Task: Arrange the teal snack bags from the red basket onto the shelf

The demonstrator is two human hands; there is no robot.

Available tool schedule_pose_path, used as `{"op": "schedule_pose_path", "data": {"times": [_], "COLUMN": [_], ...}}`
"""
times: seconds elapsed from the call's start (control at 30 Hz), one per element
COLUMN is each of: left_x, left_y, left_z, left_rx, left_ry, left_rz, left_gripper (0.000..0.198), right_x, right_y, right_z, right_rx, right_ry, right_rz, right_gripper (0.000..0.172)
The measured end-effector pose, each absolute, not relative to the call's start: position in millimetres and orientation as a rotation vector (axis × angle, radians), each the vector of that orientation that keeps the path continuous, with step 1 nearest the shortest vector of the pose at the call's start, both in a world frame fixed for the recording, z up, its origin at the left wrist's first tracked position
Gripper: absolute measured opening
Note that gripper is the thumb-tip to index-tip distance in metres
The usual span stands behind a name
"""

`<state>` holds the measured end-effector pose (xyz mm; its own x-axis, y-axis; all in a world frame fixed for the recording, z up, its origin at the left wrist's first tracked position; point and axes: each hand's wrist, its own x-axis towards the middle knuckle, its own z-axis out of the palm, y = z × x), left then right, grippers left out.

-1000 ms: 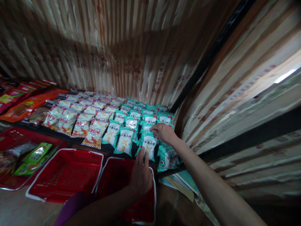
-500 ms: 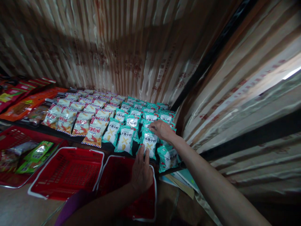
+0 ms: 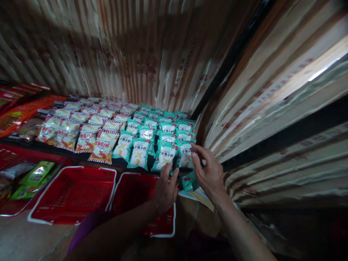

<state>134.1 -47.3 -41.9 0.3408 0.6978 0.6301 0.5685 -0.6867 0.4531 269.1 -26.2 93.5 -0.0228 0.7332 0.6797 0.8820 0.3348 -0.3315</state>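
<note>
Teal-and-white snack bags (image 3: 166,155) stand in rows on the low black shelf (image 3: 130,166), their printed fronts facing me. My left hand (image 3: 165,190) is open below the front bag, its fingertips near that bag's lower edge. At the right end, my right hand (image 3: 208,170) is loosely curled, thumb and fingers apart, with fingertips by the upper right edge of a front teal bag (image 3: 186,155). Whether they touch it I cannot tell. Another teal bag (image 3: 189,182) sits lower, partly hidden behind my right hand.
White-and-orange snack bags (image 3: 102,145) fill rows on the left, beside orange packets (image 3: 24,116). Red baskets (image 3: 73,195) with white rims stand on the floor in front; the leftmost holds green packets (image 3: 36,177). Striped curtains (image 3: 130,54) hang behind and to the right.
My right hand has moved from above the front bag to the right and down. The rightmost front bag now stands upright in line. The view has shifted slightly.
</note>
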Motion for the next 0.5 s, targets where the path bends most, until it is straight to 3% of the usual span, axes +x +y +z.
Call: {"op": "schedule_pose_path", "data": {"times": [0.27,0.5], "left_x": [158.6,174.8], "left_y": [-44.9,-38.0], "left_z": [-40.8,-27.3], "left_rx": [2.337,2.182], "left_ry": [1.226,1.149], "left_rz": [1.293,1.385], "left_gripper": [0.045,0.037], "right_x": [278.7,274.9], "right_y": [-65.2,-52.8], "right_z": [29.6,16.6], "right_rx": [-1.381,-1.456], "right_ry": [-1.861,-1.826], "right_rz": [-0.483,-0.467], "right_gripper": [0.031,0.038]}}
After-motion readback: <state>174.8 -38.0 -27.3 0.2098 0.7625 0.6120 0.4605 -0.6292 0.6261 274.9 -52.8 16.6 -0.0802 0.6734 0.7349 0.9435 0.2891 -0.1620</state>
